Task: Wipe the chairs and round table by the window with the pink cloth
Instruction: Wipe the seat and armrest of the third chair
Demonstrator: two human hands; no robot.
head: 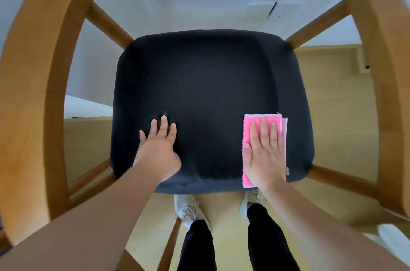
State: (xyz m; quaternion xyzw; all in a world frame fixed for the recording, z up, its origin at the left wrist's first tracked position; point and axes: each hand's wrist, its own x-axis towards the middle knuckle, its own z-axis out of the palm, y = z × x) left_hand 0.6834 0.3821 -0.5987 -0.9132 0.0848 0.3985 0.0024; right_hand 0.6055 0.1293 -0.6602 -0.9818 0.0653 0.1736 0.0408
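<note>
The pink cloth [264, 151] lies folded into a narrow rectangle on the dark seat [199, 93] of a wooden chair [31, 93], at the lower right of the frame, near the seat's right and front edges. The right hand [265, 155] is pressed flat on top of it, fingers straight and together, palm down; the grip here is not clenched, it simply pins the cloth under an open palm. A paler layer shows at the cloth's upper right corner, so it looks doubled over.

The left hand [158, 148] rests spread on the bare seat at lower centre-left, grasping nothing, apparently bracing the body.

The cloth looks thin, soft and light, with a fuzzy nap. It will likely bunch or unfold if pushed from one edge, so flat palm pressure across the middle, as now, seems the surest way to drive it. The seat appears padded and covered in a matte fabric that dents slightly under the left fingertips, so it should drag on the cloth rather than let it slide freely; firm, steady strokes would suit. To lift the cloth for the armrests and curved back, pinching the folded long edge should keep the layers together.

The round table is not in view. A pair of white shoes [187, 209] stands on the pale floor [332, 97] below the seat.
</note>
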